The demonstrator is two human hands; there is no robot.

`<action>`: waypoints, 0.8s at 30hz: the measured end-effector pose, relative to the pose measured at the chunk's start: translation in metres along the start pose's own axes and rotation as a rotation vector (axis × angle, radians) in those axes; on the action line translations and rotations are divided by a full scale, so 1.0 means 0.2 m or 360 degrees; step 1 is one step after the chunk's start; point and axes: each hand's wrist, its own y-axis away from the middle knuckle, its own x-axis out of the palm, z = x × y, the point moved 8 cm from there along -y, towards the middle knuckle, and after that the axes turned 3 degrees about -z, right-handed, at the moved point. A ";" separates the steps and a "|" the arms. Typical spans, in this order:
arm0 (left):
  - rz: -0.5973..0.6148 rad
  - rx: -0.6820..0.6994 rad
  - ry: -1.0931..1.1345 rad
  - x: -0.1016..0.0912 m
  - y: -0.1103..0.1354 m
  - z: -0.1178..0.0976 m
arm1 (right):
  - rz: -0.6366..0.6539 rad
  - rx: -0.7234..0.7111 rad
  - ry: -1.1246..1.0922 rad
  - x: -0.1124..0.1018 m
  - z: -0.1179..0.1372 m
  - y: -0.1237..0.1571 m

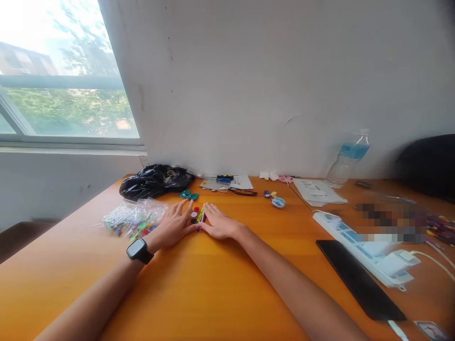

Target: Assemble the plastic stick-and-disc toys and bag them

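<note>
My left hand, below a wrist with a black smartwatch, lies flat on the table with its fingers stretched out. Opposite it, my right hand also rests flat, fingers extended and angled toward the left one. Between the two is a small group: a red round cap, a white round cap, a black round cap and a few thin coloured sticks, yellow-green and purple. The sticks lie along the edge of my right hand. The caps are beside my left fingers and thumb. Neither hand grips anything.
Clear plastic bags with colourful bits lie left of my left hand. Behind stand a black plastic bag and a green wrapper. To the right are a round tin, a power strip, a black phone and a bottle.
</note>
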 end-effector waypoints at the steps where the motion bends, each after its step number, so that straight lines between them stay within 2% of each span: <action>1: 0.0008 0.0049 -0.0011 0.01 0.00 -0.02 | 0.0037 0.0006 0.0026 0.02 -0.01 0.01; 6: 0.0192 0.0170 0.0044 0.10 -0.02 -0.05 | -0.0017 -0.0064 0.0205 0.07 -0.02 0.01; 13: 0.0169 0.0249 -0.0021 0.14 -0.10 0.02 | -0.0025 -0.0066 0.0310 0.09 -0.02 -0.11; 20: 0.0214 0.0144 -0.0013 0.20 -0.17 0.04 | -0.0015 -0.0062 0.0276 0.06 -0.06 -0.17; 24: 0.0127 0.0011 0.0068 0.19 -0.17 0.04 | -0.0009 -0.0091 0.0224 0.03 -0.06 -0.17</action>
